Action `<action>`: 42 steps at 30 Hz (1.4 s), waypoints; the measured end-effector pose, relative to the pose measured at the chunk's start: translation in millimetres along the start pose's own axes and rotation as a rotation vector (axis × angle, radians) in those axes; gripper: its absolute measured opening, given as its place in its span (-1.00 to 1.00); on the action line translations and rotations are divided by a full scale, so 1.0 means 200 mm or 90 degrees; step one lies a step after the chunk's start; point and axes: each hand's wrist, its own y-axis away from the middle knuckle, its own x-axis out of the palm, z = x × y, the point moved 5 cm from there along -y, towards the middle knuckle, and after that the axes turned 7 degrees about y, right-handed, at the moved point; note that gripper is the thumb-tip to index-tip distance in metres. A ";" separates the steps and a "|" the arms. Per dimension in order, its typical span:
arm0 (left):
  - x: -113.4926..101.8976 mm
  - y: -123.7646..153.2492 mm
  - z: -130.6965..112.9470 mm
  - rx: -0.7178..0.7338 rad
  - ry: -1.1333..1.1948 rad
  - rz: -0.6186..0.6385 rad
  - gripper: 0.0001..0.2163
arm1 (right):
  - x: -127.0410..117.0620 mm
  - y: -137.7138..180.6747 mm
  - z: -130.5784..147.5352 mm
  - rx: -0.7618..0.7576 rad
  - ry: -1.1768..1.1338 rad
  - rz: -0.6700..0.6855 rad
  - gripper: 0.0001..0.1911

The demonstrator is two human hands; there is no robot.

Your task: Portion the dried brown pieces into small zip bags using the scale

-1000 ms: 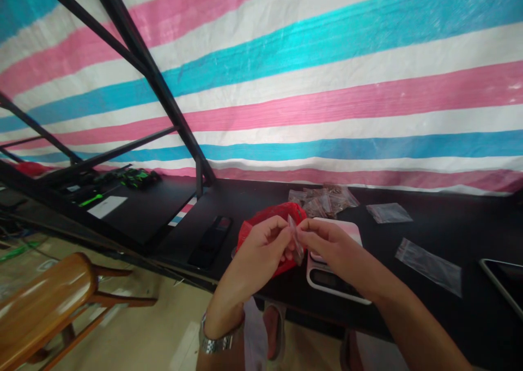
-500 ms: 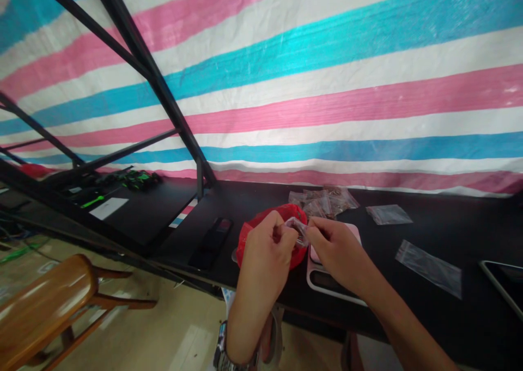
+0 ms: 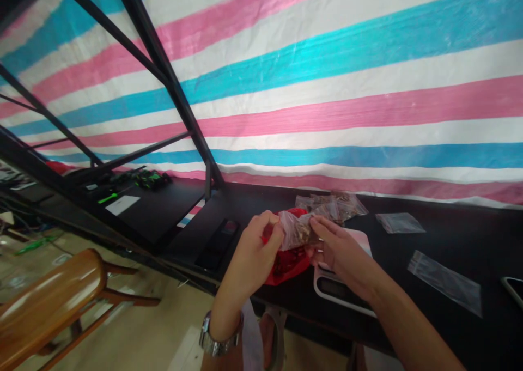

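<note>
A small clear zip bag (image 3: 300,230) with brownish bits inside is stretched between both hands. My left hand (image 3: 261,245) pinches its left end, and my right hand (image 3: 337,245) grips the right end. Beneath them sits a red plastic bag (image 3: 286,267) with dark contents, partly hidden by the hands. Under my right hand lies a white kitchen scale (image 3: 343,292) with a dark display; my forearm covers some of it. Several filled zip bags (image 3: 333,205) are piled just behind.
Flat clear bags, one stack (image 3: 400,223) and a single bag (image 3: 447,281), lie to the right. A dark phone-like slab (image 3: 218,243) rests on the left of the black table (image 3: 253,196). A black metal frame (image 3: 175,93) slants up there. A wooden chair (image 3: 53,300) stands lower left.
The zip bag has turned from bunched between the fingertips to laid out lengthwise, its contents now visible. My hands have spread slightly apart. The view has shifted a little.
</note>
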 end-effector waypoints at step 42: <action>-0.05 -0.02 0.19 -0.039 -0.338 -0.025 -0.82 | 0.07 -0.11 -0.01 -0.246 0.590 -0.147 -0.82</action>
